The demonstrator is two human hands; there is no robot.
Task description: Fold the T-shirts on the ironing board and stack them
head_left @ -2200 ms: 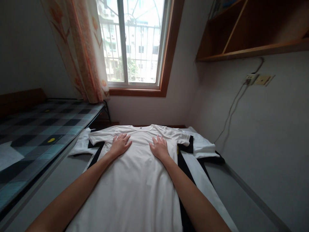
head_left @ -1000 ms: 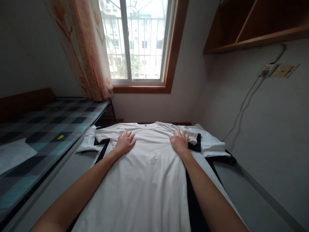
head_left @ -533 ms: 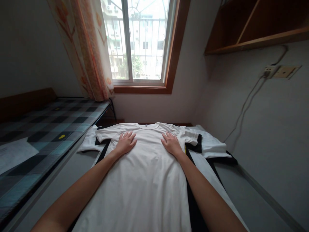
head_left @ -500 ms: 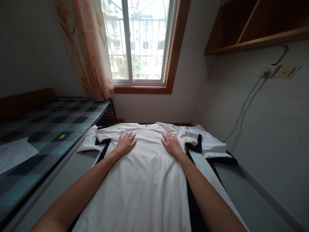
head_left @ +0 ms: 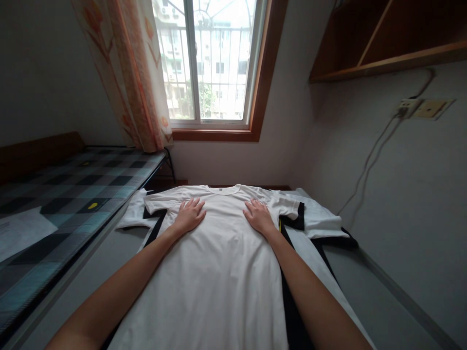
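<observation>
A white T-shirt [head_left: 222, 262] lies spread out, its round collar at the far end and its short sleeves out to the sides. My left hand [head_left: 189, 215] rests flat on its upper left chest, fingers outstretched. On the upper right chest my right hand [head_left: 259, 216] is laid flat in the same way. Beneath this shirt other garments show: a black one [head_left: 295, 311] along the right side, and a further white one [head_left: 324, 218] whose sleeve reaches out to the right. All of them lie on a grey surface [head_left: 105, 265].
At left stands a bed with a checked mattress [head_left: 120, 167], a paper sheet [head_left: 25, 231] on it. A curtain [head_left: 134, 87] hangs beside the window [head_left: 219, 73]. Upper right is a wooden shelf [head_left: 386, 61]; below it, a cable [head_left: 368, 163] runs down from a wall socket [head_left: 408, 108].
</observation>
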